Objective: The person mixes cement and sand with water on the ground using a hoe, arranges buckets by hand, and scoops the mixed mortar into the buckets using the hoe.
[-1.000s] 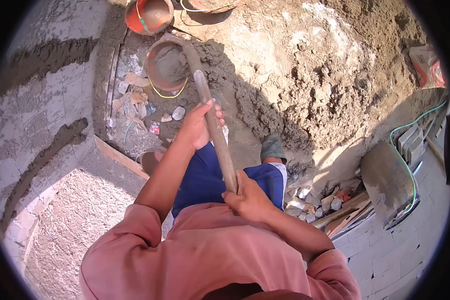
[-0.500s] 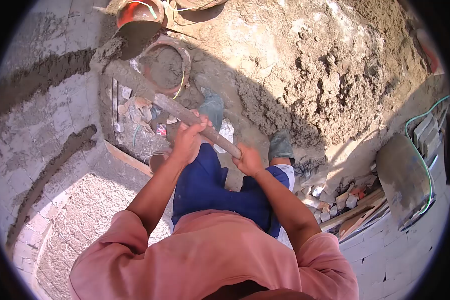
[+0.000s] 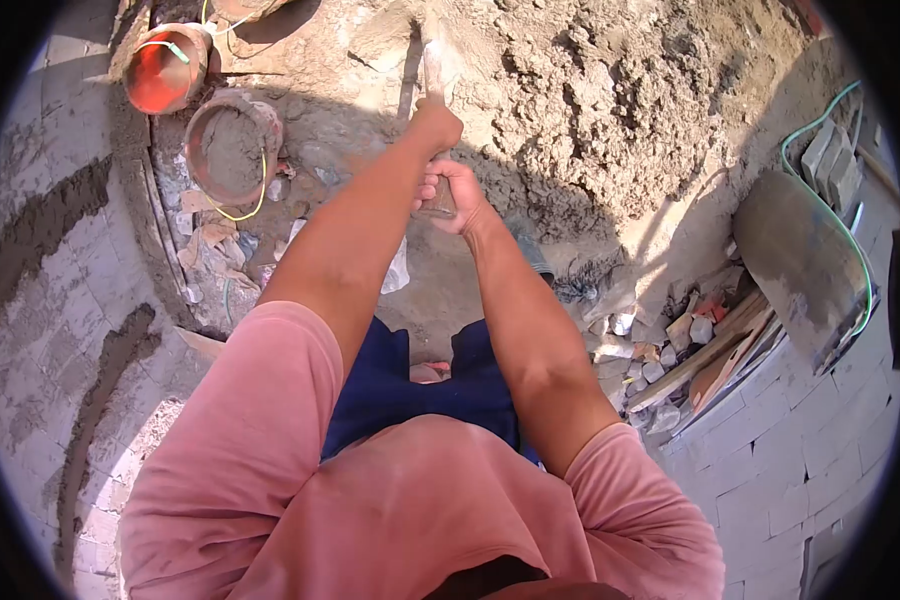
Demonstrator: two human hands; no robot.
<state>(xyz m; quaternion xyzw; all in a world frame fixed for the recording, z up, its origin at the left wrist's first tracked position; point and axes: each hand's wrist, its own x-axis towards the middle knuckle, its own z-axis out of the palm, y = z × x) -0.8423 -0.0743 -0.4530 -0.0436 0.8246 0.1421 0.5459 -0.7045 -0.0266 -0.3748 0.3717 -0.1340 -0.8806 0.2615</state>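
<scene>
Both my hands grip a long-handled tool (image 3: 433,72) stretched out in front of me. My left hand (image 3: 436,127) is closed round the shaft, farther from my body. Just below it, my right hand (image 3: 454,196) wraps the near end of the handle. The tool's far end lies at the top, by the mortar heap (image 3: 610,110), and its exact shape is hard to make out. To the left stands a bucket (image 3: 232,150) with grey mortar inside and a yellow handle.
An orange-red bucket (image 3: 165,75) is at the upper left. Blocks with mortar lines (image 3: 50,260) run down the left side. At the right are a curved sheet (image 3: 795,265), a green hose (image 3: 838,195), wood strips (image 3: 705,355) and broken stones (image 3: 653,372).
The tool has swung from the buckets at the left to the heap ahead. Both arms now reach farther forward, hands closer together. The view has shifted, and the buckets appear farther left.
</scene>
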